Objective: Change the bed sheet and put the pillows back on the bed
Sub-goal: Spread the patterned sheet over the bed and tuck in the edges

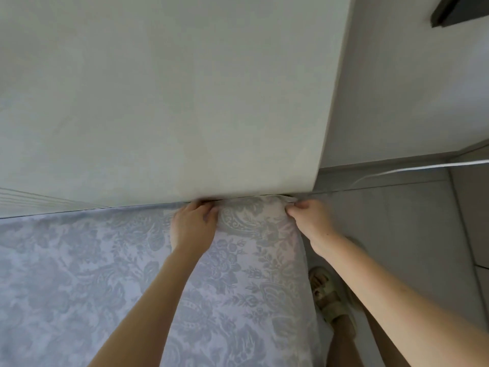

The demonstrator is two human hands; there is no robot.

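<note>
The pale blue floral fabric bed sheet (105,274) is lying over the mattress, against the plain grey-green headboard (185,102). The left hand (194,225) is gripping its top edge with curled fingers. The right hand (309,215) is pinching its corner.

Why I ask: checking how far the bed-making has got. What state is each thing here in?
Bed sheet, spread flat, bunched at the near corner.
Headboard, upright, with the sheet's edge against its base.
Left grip, fingers curled on the sheet's edge at the headboard.
Right grip, pinches the sheet's corner.
Sandal, worn on a foot.
</note>
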